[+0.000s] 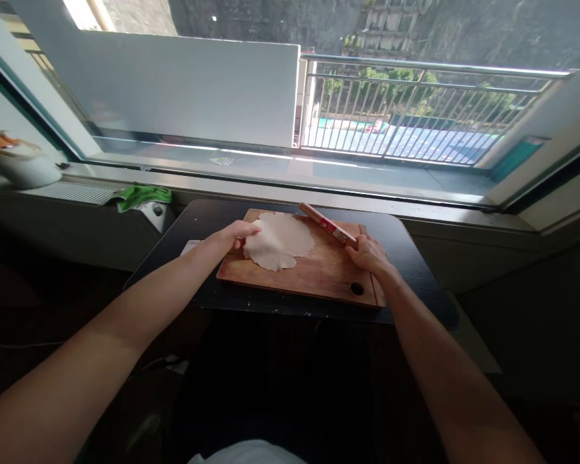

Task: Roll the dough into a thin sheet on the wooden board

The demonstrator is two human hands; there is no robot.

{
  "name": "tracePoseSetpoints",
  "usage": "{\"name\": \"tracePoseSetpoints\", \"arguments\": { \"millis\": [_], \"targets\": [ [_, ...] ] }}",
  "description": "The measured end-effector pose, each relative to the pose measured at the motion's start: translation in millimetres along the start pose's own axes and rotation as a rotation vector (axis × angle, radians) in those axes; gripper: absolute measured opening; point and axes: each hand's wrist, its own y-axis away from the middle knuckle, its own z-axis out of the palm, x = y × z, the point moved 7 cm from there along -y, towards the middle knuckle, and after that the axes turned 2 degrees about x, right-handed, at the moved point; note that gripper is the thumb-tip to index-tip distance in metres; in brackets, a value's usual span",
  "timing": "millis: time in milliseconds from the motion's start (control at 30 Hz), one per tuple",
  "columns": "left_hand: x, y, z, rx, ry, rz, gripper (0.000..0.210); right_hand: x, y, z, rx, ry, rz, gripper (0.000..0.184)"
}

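Note:
A flat, pale sheet of dough (285, 240) with a ragged edge lies on a wooden cutting board (314, 280). My left hand (240, 233) pinches the dough's left edge, thumb on top; that side looks slightly raised. At the board's right side, my right hand (370, 253) is wrapped round the near end of a rolling pin (326, 223) with a red-and-white label. The pin slants away to the upper left, its far end past the board's back edge. It is apart from the dough. A dark hole (357, 289) shows in the board's near right corner.
The board rests on a small black table (174, 258) with rounded corners, crumbs along its front edge. Behind it runs a window sill (290, 190) below a large window. A green cloth (142, 195) and a white pot (22, 161) are at the left.

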Motion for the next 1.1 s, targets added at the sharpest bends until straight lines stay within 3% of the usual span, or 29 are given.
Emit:
{"name": "tracePoseSetpoints", "arguments": {
  "millis": [200,300,367,467,567,633,767,900,1000,1100],
  "targets": [
    [-30.7,67.9,26.6,-0.091,0.191,0.016,0.038,-2.1,0.3,-1.3,-0.013,0.034,-0.004,0.045],
    [-34.7,83.1,22.7,-0.044,0.079,0.022,0.052,0.7,-3.1,2.4,-0.004,0.04,-0.013,0.045],
    [-29.7,81.7,1.6,0.133,-0.16,0.078,0.055,2.5,-6.1,4.8,0.009,0.043,-0.031,0.044],
    [-3.7,77.5,-18.8,0.389,-0.603,0.37,0.036,4.9,-9.7,5.3,0.026,0.05,-0.054,0.043],
    [9.2,74.5,1.0,0.326,-0.896,0.695,0.025,5.8,-9.7,3.1,0.014,0.042,-0.078,0.039],
    [6.0,71.7,11.2,0.263,-1.001,0.768,0.023,3.3,-7.1,0.5,0.018,0.008,-0.118,0.034],
    [13.2,68.7,-5.2,0.408,-1.068,0.756,0.023,-14.0,2.1,-1.6,0.042,-0.093,-0.267,0.029],
    [49.9,68.1,-18.0,0.571,-0.986,0.83,0.026,-43.9,8.2,-3.9,0.06,-0.031,-0.446,0.026],
    [73.2,56.4,3.0,0.5,-0.928,0.881,0.026,-62.2,5.2,-7.1,-0.011,0.009,-0.47,0.026],
    [76.7,36.1,25.8,0.404,-0.878,0.826,0.026,-74.7,-1.3,-12.1,-0.033,-0.022,-0.377,0.035]
  ]
}}
